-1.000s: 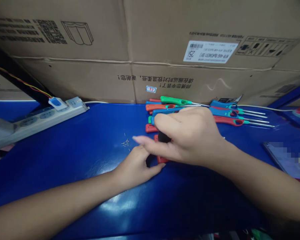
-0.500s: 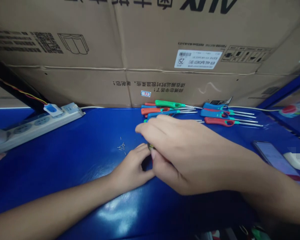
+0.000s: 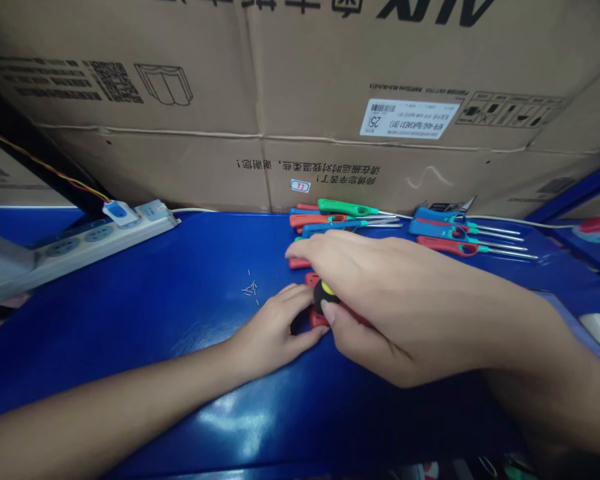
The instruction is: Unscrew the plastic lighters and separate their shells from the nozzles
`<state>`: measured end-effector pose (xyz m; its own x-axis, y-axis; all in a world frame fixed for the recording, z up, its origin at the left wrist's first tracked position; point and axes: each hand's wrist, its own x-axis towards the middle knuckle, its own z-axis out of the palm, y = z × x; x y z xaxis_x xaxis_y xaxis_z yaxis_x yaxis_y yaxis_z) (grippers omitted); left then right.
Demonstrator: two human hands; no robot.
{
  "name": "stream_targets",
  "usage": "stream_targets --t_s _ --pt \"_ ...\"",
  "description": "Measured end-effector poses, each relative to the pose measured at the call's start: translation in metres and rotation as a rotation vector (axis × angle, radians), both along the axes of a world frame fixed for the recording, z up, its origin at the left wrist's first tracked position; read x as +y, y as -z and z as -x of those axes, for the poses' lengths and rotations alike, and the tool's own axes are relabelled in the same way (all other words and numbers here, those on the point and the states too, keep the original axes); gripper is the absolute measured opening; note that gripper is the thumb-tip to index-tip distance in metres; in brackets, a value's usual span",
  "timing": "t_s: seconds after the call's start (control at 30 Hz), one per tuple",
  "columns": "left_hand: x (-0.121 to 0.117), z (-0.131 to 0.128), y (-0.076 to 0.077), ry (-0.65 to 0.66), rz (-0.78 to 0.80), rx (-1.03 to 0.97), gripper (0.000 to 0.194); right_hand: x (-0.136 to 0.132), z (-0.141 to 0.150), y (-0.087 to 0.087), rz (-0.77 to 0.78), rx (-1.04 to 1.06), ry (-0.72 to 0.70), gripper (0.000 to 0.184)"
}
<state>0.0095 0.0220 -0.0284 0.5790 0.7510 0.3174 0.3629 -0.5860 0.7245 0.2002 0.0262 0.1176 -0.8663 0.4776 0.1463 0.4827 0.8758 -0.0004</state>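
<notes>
- Red plastic tool handle [image 3: 319, 319] is right in the thick of it, lying mid-table with a round black knob [image 3: 325, 295] marked by a yellow dot at its end!
- Your right hand [image 3: 405, 307] is on it now, fingers curled over the top, thumb pressed in against the knob: a firm clamp on that black knob.
- Your left hand [image 3: 273, 327] comes in from the near side, fingers loosely apart, tips just beside the red plastic tool handle; whether they touch, you can't quite tell from here.
- Along the back edge of the blue table [image 3: 130, 320], you've got a neat row of steel-shafted tools with green, orange, blue and red plastic handles [image 3: 344, 208], all lying flat, shafts pointing right.
- Another red handle [image 3: 299, 263] pokes out just beyond your right fingers.
- Still loose on the table: a small cluster of thin steel pins [image 3: 251, 288], just left of your left hand.
- Over at the left edge, a white power strip [image 3: 80, 247] sits against a big cardboard carton [image 3: 330, 80], and that carton stands along the whole back edge.
</notes>
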Motion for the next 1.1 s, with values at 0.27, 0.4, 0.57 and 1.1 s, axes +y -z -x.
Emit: stream_targets --t_s 0.27,0.4,0.57,1.1 --pt "0.000 0.000 -0.002 0.001 -0.008 -0.024 0.012 0.004 0.001 0.000 0.037 -0.004 -0.059 0.019" --pt "-0.002 0.001 -0.004 -0.001 -0.022 -0.006 0.012 0.008 0.001 0.002 0.029 0.015 -0.035 0.030" --pt "-0.003 0.002 -0.004 0.013 -0.041 0.039 0.014 0.009 0.002 0.003 0.016 0.036 -0.041 0.023" --pt "-0.005 0.004 -0.001 0.009 -0.083 0.060 0.011 0.010 0.001 0.003 -0.114 -0.022 0.031 0.029"
